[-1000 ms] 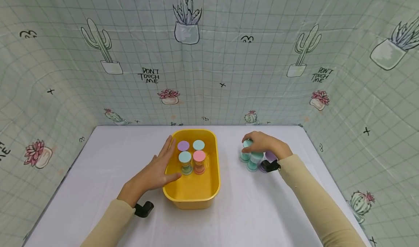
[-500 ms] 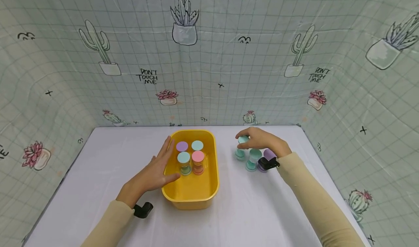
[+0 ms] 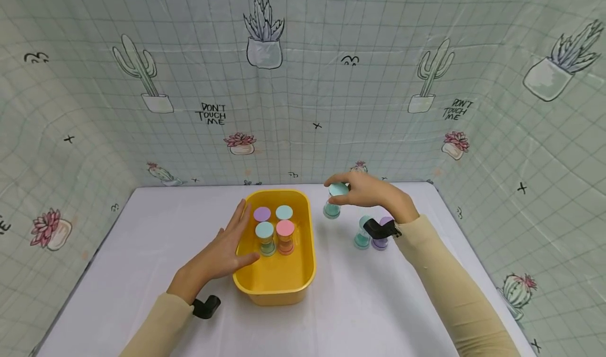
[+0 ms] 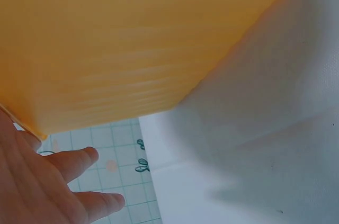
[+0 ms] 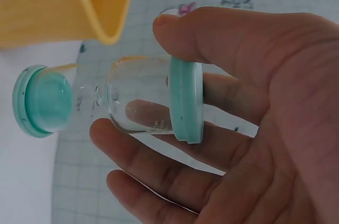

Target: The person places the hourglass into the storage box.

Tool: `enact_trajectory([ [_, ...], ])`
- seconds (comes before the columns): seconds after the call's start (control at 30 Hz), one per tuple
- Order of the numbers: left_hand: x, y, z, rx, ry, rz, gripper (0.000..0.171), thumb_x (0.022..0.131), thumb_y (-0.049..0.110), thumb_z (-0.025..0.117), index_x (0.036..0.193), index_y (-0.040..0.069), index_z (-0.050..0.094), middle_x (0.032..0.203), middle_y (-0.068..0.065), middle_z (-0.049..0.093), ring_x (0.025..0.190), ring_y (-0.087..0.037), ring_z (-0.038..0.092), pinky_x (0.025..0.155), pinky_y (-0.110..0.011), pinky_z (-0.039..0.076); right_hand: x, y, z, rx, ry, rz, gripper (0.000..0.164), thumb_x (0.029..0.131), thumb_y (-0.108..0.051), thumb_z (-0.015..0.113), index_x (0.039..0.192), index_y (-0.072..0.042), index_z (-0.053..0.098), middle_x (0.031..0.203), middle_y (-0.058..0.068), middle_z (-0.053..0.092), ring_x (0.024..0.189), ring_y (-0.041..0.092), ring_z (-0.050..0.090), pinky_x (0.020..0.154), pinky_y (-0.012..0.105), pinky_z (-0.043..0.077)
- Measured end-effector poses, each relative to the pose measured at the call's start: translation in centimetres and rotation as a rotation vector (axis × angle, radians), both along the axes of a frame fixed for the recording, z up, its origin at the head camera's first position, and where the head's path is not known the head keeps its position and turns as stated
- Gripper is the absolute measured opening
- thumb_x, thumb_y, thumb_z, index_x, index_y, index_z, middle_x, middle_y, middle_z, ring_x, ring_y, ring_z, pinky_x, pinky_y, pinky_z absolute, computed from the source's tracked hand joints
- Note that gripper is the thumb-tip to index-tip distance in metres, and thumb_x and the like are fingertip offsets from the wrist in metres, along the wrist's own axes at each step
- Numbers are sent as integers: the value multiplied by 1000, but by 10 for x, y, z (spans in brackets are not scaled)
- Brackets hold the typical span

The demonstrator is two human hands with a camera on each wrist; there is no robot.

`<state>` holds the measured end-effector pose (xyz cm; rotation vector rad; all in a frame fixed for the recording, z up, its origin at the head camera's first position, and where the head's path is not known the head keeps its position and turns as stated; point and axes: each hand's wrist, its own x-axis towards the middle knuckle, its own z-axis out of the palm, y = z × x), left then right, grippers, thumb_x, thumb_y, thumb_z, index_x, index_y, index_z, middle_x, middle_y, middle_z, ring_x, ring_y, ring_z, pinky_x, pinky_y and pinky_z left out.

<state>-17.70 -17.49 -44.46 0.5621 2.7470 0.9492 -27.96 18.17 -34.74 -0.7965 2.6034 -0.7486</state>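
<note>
At the right of the yellow bin's (image 3: 279,294) far half, in the head view, I hold an hourglass-shaped container (image 3: 332,210) with my right hand (image 3: 366,190), fingers curled round its capped upper end. It is a small piece, clear in the body, aqua at the cap, teal toward its base. My left hand (image 3: 215,252) lies at the bin's left rim, fingers straight and spread, with hold of nothing. Inside the bin, four similar containers stand grouped: one purple-topped (image 3: 262,213), two pale-blue-topped (image 3: 264,230), one pink-topped (image 3: 285,229). Nearer my right wrist, a teal container (image 3: 362,240) and a purple container (image 3: 380,242) stand side by side on the white table (image 3: 350,309). Behind hangs a creased, pale green cloth (image 3: 303,89) with a grid, potted cacti and "DON'T TOUCH ME" lettering.

In the left wrist view, the bin's wall fills the top, smooth plastic with faint bands, and my fingers extend from the lower left beside its edge.

In the right wrist view, my thumb and fingers are bent about the container's aqua cap, a ridged disc; its clear chamber looks glassy, and the far end is a translucent teal cup with a matching cap. The bin's corner shows at upper left.
</note>
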Motion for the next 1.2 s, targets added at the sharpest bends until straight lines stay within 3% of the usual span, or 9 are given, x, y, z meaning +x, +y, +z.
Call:
enact_trajectory([
  [0.17, 1, 1, 1, 1, -2, 3, 111, 92, 55, 66, 166, 11, -4, 174, -9, -16, 159, -43, 12, 115, -81, 9, 4, -12, 20, -17, 45, 30, 47, 95, -29, 72, 139, -12, 65, 82, 2, 66, 61, 12, 48, 63, 28, 45],
  [0.23, 1, 1, 1, 1, 0, 2, 111, 92, 54, 66, 166, 11, -3, 174, -9, -16, 159, -43, 13, 115, -81, 8, 7, -18, 27, -18, 66, 38, 47, 96, -29, 72, 139, -12, 65, 85, 3, 68, 63, 12, 52, 64, 28, 47],
  [0.37, 1, 1, 1, -1, -1, 3, 111, 92, 54, 66, 166, 11, -3, 174, -9, -15, 158, -43, 13, 115, -80, 9, 14, -31, 41, -38, 97, 64, 45, 97, -30, 70, 139, -14, 65, 111, 4, 75, 70, 14, 58, 68, 29, 53],
  [0.53, 1, 1, 1, -4, -6, 7, 111, 91, 54, 66, 166, 12, -4, 174, -8, -16, 158, -43, 13, 115, -80, 8, 21, -50, 51, -83, 101, 116, 42, 96, -32, 72, 135, -15, 68, 103, 2, 74, 70, 15, 58, 67, 28, 54],
  [0.73, 1, 2, 2, -1, -11, 7, 112, 91, 56, 66, 166, 11, -3, 174, -8, -16, 158, -45, 14, 114, -81, 7, 28, -70, 51, -99, 100, 206, 42, 93, -31, 75, 131, -13, 70, 122, 3, 73, 84, 17, 66, 78, 28, 59],
  [1.0, 1, 0, 2, 4, 11, -7, 112, 92, 61, 64, 166, 10, -2, 174, -10, -15, 157, -47, 15, 113, -83, 9, 38, -91, 44, -33, 112, 288, 39, 93, -30, 76, 129, -15, 70, 122, 2, 72, 89, 14, 65, 80, 24, 58],
  [1.2, 1, 0, 1, 13, 11, -12, 112, 91, 62, 64, 166, 11, -2, 173, -9, -16, 157, -46, 14, 114, -83, 9, 43, -102, 29, -15, 26, 323, 38, 95, -28, 75, 129, -14, 70, 124, 2, 71, 95, 11, 66, 85, 23, 58],
])
